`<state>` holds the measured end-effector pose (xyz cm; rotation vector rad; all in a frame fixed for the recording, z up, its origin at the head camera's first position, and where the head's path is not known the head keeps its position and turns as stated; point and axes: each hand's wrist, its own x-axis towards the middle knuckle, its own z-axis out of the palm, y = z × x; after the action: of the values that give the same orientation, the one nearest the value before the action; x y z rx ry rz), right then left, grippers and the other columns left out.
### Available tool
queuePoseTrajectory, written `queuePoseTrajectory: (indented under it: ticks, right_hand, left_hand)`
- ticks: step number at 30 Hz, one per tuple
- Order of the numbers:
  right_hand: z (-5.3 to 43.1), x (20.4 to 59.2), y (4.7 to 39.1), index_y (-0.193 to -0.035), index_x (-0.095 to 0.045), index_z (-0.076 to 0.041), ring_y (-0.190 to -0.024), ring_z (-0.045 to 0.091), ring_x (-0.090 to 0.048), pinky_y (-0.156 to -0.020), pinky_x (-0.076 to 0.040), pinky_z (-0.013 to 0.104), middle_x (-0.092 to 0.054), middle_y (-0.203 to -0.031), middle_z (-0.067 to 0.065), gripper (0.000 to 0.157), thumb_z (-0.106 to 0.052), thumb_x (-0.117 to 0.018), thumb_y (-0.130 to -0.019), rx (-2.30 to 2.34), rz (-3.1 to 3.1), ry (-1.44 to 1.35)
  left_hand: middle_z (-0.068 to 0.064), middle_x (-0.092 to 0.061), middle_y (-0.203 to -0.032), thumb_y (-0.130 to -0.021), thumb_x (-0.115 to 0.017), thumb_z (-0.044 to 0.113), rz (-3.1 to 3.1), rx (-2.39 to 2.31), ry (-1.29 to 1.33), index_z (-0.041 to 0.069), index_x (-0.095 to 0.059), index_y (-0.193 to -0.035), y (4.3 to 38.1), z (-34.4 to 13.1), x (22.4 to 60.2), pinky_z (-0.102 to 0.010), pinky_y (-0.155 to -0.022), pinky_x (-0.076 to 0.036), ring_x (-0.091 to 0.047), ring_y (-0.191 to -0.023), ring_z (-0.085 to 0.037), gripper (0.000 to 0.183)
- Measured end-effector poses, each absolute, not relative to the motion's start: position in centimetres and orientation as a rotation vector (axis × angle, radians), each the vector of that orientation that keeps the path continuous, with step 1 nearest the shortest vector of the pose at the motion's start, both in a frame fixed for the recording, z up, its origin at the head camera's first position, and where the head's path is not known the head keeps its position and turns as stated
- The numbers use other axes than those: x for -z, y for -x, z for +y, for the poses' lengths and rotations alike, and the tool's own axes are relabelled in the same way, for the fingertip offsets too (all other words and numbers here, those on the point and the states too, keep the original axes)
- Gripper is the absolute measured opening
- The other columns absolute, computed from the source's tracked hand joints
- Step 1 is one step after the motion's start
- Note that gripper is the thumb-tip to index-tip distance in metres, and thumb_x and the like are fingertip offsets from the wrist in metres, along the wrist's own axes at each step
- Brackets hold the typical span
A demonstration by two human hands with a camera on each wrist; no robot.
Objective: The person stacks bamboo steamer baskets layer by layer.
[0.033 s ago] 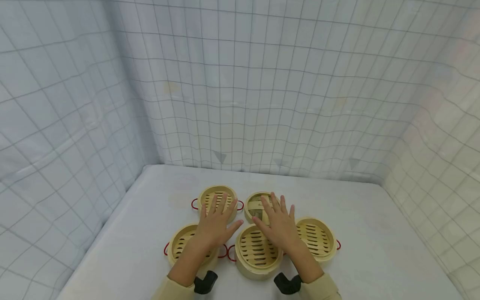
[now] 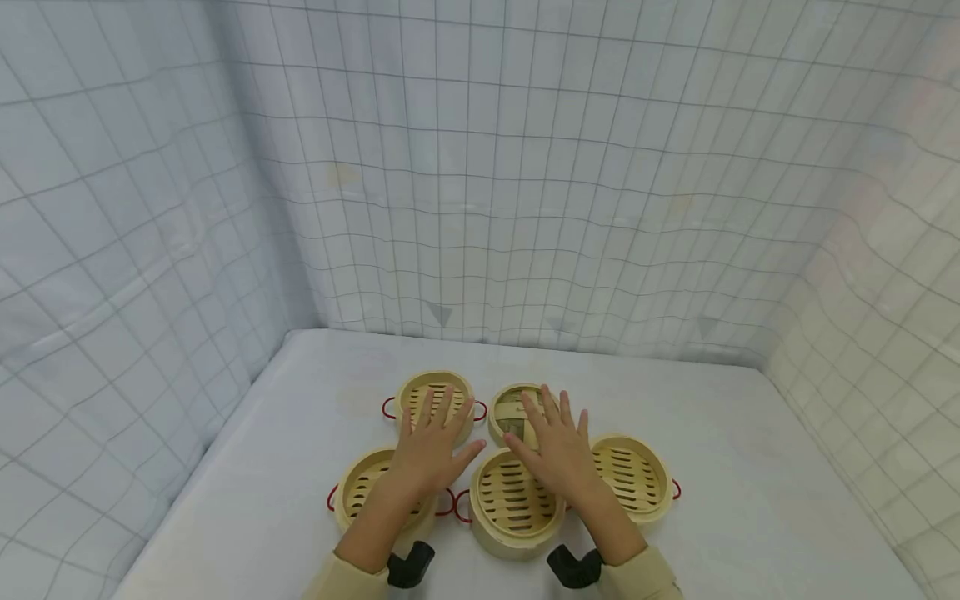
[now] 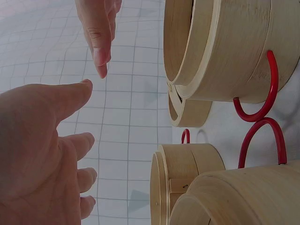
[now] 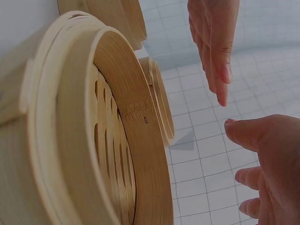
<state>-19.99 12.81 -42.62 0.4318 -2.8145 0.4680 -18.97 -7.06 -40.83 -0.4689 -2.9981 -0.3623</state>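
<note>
**Left hand (image 2: pixel 427 458) and right hand (image 2: pixel 558 450) spread wide, holding nothing**

Both hands hover palms-down over a cluster of round bamboo ware on the white desk (image 2: pixel 757 475). The fingers of each hand are apart, thumbs stretched inward towards each other, and the wrist views show a gap between them and the bamboo below.

Three baskets make up the nearer row: the left basket (image 2: pixel 362 483), partly under the left forearm; the middle basket (image 2: pixel 510 546); and the right basket (image 2: pixel 630 479), partly behind the right hand and forearm. Beyond them stand the back basket (image 2: pixel 417 398), seen past the left fingers, and a lid-like piece (image 2: pixel 506 406) with a band across it, half covered by the right hand; whether it truly is a lid is hard to tell. Slotted floors show in the four baskets.

The bamboo should be light and fairly stiff, dry rather than slippery, though the thin slats and bent rims could crack under a hard squeeze. The surest hold is probably two hands on opposite sides of the outer wall. Red handles (image 3: pixel 274 84) offer a second grip, but those between the left and middle baskets meet or nearly meet, so they might snag.
</note>
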Motion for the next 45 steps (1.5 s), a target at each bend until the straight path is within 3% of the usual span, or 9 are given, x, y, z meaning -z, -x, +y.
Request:
queuePoseTrajectory:
  ticks: [7, 15, 21, 26, 35, 38, 42, 45]
  right_hand:
    - [13.9, 42.2, 19.6, -0.133, -0.023, -0.024, -0.124, 0.03, -0.002, -0.091, -0.006, 0.057, -0.014, -0.138, 0.008, 0.065, -0.058, -0.034, -0.08, -0.515, -2.803, -0.41]
    - [17.4, 41.9, 18.1, -0.134, -0.021, -0.026, -0.125, 0.025, 0.001, -0.094, -0.005, 0.052, -0.012, -0.138, 0.004, 0.066, -0.055, -0.043, -0.079, -0.692, -2.78, -0.395]
    - [20.7, 42.6, 17.9, -0.132, -0.028, -0.017, -0.124, 0.032, -0.006, -0.091, -0.01, 0.055, -0.019, -0.136, 0.011, 0.067, -0.052, -0.046, -0.078, -0.684, -2.758, -0.39]
    - [23.4, 43.5, 17.7, -0.132, -0.028, -0.018, -0.123, 0.032, -0.01, -0.09, -0.014, 0.055, -0.023, -0.135, 0.007, 0.068, -0.051, -0.05, -0.076, -0.71, -2.773, -0.36]
    - [28.4, 45.2, 16.3, -0.134, -0.021, -0.017, -0.123, 0.031, -0.012, -0.088, -0.018, 0.056, -0.02, -0.136, 0.011, 0.081, -0.046, -0.061, -0.07, -0.919, -2.793, -0.215]
    - [29.9, 46.1, 15.7, -0.135, -0.014, -0.025, -0.122, 0.033, -0.012, -0.086, -0.018, 0.058, -0.015, -0.137, 0.01, 0.086, -0.04, -0.066, -0.068, -1.105, -2.811, -0.171]
    - [31.7, 47.3, 15.1, -0.133, -0.007, -0.034, -0.122, 0.035, -0.01, -0.084, -0.017, 0.061, -0.01, -0.138, 0.008, 0.094, -0.034, -0.07, -0.064, -1.303, -2.839, -0.151]
    - [32.7, 48.2, 14.9, -0.133, -0.008, -0.033, -0.122, 0.034, -0.009, -0.085, -0.016, 0.061, -0.01, -0.139, 0.008, 0.098, -0.03, -0.074, -0.061, -1.361, -2.821, -0.205]
  left_hand:
    - [-0.006, -0.01, -0.138, -0.081, -0.026, 0.06, -2.955, 0.41, 0.5, 0.026, -0.015, -0.135, 18.6, -7.6, 40.4, -0.053, -0.094, 0.001, 0.002, -0.125, -0.025, 0.065]
    - [-0.004, -0.01, -0.139, -0.081, -0.031, 0.058, -2.898, 0.624, 0.444, 0.024, -0.018, -0.135, 15.3, -12.6, 39.8, -0.051, -0.095, -0.002, 0.003, -0.125, -0.021, 0.066]
    - [-0.019, -0.012, -0.136, -0.082, -0.035, 0.054, -2.931, 0.683, 0.27, 0.017, -0.012, -0.136, 13.5, -17.5, 41.1, -0.057, -0.09, 0.001, -0.001, -0.123, -0.035, 0.069]
    - [-0.029, -0.009, -0.133, -0.083, -0.036, 0.053, -2.991, 0.811, 0.116, 0.012, -0.004, -0.136, 12.3, -20.1, 42.5, -0.062, -0.085, 0.003, 0.0, -0.119, -0.045, 0.075]
    - [-0.033, -0.001, -0.131, -0.084, -0.038, 0.049, -3.027, 1.105, -0.037, 0.002, 0.002, -0.134, 11.8, -23.2, 44.1, -0.062, -0.085, -0.007, 0.002, -0.117, -0.048, 0.079]
    - [-0.031, 0.005, -0.132, -0.082, -0.036, 0.053, -3.081, 1.218, -0.153, 0.001, 0.008, -0.132, 12.0, -23.9, 44.6, -0.061, -0.085, -0.008, 0.003, -0.117, -0.046, 0.085]
    - [-0.029, 0.004, -0.133, -0.081, -0.032, 0.057, -3.074, 1.394, -0.306, 0.001, 0.014, -0.13, 12.4, -23.9, 45.2, -0.057, -0.088, -0.015, -0.008, -0.117, -0.046, 0.088]
    - [-0.029, -0.002, -0.133, -0.08, -0.031, 0.06, -3.04, 1.54, -0.413, 0.002, 0.017, -0.129, 12.7, -23.3, 45.4, -0.055, -0.087, -0.021, -0.014, -0.116, -0.045, 0.09]
